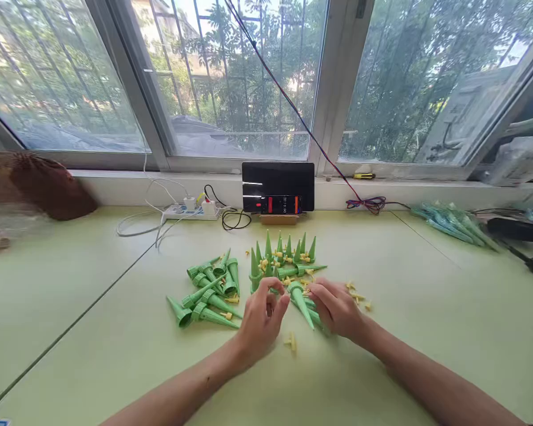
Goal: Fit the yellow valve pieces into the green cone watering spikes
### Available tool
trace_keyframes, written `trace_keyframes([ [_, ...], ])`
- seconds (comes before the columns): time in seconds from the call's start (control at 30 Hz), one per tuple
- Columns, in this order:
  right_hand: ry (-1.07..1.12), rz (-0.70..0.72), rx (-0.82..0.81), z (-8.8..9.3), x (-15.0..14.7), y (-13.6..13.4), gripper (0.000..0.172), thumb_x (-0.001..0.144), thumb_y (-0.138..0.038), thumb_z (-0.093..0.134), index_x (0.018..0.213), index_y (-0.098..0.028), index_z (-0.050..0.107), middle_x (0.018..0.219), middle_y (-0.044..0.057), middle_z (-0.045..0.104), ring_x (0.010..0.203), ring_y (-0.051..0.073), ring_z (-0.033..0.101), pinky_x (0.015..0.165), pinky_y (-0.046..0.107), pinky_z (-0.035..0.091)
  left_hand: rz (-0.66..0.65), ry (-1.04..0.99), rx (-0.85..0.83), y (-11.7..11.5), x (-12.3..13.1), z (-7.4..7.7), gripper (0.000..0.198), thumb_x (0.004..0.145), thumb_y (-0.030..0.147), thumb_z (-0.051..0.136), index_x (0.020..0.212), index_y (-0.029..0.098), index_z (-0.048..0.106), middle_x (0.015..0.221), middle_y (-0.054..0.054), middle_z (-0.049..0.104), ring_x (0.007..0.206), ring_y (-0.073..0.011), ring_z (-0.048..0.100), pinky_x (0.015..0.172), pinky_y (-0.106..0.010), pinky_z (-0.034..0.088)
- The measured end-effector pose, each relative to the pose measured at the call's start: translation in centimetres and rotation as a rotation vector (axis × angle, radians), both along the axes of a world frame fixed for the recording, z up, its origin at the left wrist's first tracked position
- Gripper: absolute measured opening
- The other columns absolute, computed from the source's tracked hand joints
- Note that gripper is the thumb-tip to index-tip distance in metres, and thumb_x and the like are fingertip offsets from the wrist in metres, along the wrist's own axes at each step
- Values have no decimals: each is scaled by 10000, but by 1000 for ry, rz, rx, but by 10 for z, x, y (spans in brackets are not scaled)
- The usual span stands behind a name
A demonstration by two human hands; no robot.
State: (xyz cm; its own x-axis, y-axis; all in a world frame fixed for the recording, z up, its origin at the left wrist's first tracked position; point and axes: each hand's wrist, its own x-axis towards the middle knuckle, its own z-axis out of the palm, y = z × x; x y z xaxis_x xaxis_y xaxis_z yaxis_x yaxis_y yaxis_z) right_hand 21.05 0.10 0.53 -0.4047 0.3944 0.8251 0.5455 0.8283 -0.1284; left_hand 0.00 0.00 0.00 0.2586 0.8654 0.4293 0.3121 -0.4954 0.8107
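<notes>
My left hand (264, 313) is curled beside a group of green plastic spikes, its thumb and index tips a little apart. No object shows between them. My right hand (335, 307) is closed, with a small yellow plastic fitting (308, 290) at its fingertips. Between the hands a green cone-shaped spike (302, 307) lies with its point toward me, over other spikes partly hidden by the right hand. Beyond the hands, several green spikes (269, 245) stand point up among yellow fittings. Nearer me a loose T-shaped yellow fitting (292, 342) lies on the table.
To the left is a pile of green spikes (211, 299). Loose yellow fittings (357, 297) lie right of my right hand. At the back are a power strip (190, 211), a dark tablet (278, 183) with a phone, bundled cable (366, 204) and bagged green pieces (455, 222).
</notes>
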Motion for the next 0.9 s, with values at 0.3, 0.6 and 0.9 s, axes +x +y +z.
trace_keyframes([
  [0.3, -47, 19, 32, 6, -4, -1, 208, 1055, -117, 368, 988, -191, 551, 705, 12, 553, 581, 148, 458, 546, 252, 337, -154, 114, -47, 0, 1, -1, 371, 1023, 468, 411, 769, 199, 443, 626, 45, 456, 561, -116, 410, 564, -238, 301],
  [0.6, -75, 20, -7, 6, -4, 0, 229, 1058, -129, 360, 943, -187, 550, 694, 13, 547, 572, 150, 433, 534, 263, 303, -128, 74, -57, 0, 2, 1, 277, 990, 426, 515, 851, 189, 485, 612, 75, 405, 519, -94, 362, 529, -213, 285],
  [0.9, -75, -14, -46, -3, -5, 1, 214, 1021, -90, 378, 900, -208, 509, 661, -17, 462, 564, 154, 354, 534, 268, 257, -46, 102, 97, 0, 1, -4, 216, 948, 347, 635, 1048, 161, 588, 594, 81, 467, 513, -96, 436, 514, -195, 375],
])
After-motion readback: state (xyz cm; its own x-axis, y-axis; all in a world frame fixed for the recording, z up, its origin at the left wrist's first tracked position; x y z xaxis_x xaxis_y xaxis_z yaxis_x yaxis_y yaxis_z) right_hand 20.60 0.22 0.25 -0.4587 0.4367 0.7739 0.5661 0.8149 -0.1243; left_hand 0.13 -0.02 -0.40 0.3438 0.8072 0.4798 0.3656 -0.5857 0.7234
